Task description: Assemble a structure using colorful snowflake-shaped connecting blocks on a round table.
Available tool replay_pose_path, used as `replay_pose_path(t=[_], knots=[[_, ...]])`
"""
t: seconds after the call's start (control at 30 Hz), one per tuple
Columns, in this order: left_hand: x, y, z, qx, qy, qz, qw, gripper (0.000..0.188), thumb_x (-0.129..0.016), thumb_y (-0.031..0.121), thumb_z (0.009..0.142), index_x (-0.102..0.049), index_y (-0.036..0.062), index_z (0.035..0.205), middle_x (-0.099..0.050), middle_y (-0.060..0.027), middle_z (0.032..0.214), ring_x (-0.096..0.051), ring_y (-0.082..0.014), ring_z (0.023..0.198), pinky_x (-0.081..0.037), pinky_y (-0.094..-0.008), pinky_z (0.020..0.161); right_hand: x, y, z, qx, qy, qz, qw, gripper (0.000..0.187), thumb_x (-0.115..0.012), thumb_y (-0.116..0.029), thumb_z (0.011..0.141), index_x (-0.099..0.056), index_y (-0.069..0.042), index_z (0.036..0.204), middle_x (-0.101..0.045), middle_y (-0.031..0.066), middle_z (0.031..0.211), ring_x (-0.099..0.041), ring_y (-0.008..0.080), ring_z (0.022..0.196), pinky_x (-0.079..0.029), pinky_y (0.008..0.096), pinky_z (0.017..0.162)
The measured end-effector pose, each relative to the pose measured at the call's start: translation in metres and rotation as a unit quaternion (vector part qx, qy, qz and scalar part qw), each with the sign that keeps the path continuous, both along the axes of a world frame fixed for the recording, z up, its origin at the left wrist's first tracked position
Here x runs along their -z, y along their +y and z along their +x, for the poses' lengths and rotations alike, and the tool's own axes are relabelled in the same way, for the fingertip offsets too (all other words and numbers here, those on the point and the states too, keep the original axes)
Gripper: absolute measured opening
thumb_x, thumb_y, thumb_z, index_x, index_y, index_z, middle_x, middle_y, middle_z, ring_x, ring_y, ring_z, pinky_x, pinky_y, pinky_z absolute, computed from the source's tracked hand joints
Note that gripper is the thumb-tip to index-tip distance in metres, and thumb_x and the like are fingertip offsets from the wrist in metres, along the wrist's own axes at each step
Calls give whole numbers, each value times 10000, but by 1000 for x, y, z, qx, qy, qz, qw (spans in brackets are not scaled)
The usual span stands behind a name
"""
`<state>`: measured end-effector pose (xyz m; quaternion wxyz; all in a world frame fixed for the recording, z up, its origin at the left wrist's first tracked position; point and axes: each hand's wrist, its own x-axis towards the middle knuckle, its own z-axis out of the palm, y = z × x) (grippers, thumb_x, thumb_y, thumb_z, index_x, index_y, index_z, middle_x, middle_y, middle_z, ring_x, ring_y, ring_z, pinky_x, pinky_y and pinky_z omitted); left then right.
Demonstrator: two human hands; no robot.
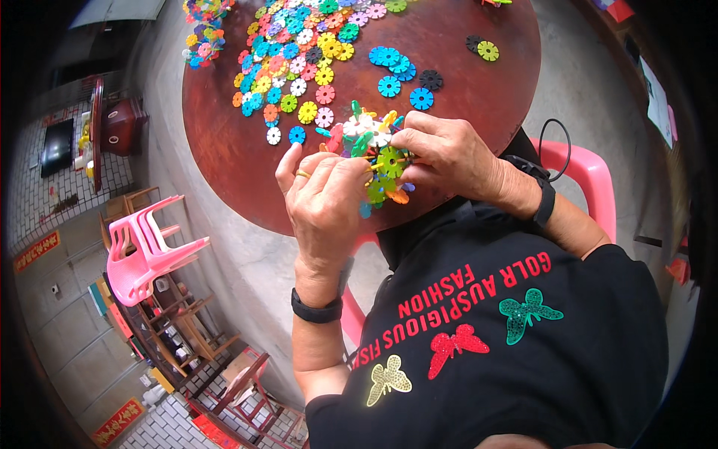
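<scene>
Between my two hands, over the near part of the round table, is a cluster of interlocking plastic flower discs [387, 163] in green, white, red, orange, yellow and blue. My left hand [323, 183] grips its left side, fingers bent against the discs, with a ring on one finger. On the right side my right hand [441, 153] pinches the cluster with thumb and fingers. The fingers hide parts of the cluster. A loose blue disc [297, 135] lies on the table just beyond my left hand, beside a white disc [274, 136].
A spread of loose coloured discs [299, 67] covers the left and far part of the dark red table [479, 97]. Blue discs [389, 87] lie beyond my hands. Another built cluster [203, 37] stands at the far left edge. Pink plastic chairs [138, 254] stand on the floor at left.
</scene>
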<state>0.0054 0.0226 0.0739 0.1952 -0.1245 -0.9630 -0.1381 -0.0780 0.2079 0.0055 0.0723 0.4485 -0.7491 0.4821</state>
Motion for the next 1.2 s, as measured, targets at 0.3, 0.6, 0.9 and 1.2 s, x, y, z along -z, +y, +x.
replay_pose_path(t=[0.3,0.6,0.9,1.2], knots=[[-1,3,-2,30,-20,-18,999,92,-702,67,753,-689,48,841,-668,-55,773,-652,-228,804,-443,-424,967,4,3,-6,-46,-1,14,999,377,-769,-233,711,-584,-36,975,-610,114,939,-658,303,824,-563,371,679],[2,7,-2,60,-12,-33,998,119,-668,38,728,-671,35,847,-638,-73,756,-639,-242,780,-469,-428,939,-3,6,-6,-55,19,31,998,355,-751,-231,738,-552,-13,935,-607,124,952,-666,306,788,-565,368,654],[9,6,0,81,6,-18,997,134,-654,25,715,-628,50,844,-569,-57,712,-615,-233,772,-465,-425,939,-6,7,-1,-68,14,58,996,363,-757,-160,718,-546,-17,976,-533,122,880,-620,315,746,-535,391,608],[-3,4,0,71,-30,-32,997,133,-673,35,695,-623,65,814,-599,-49,736,-625,-228,765,-465,-407,918,-2,3,-2,-71,1,6,997,455,-773,-211,733,-573,-15,1092,-508,116,873,-604,303,759,-530,389,639]])
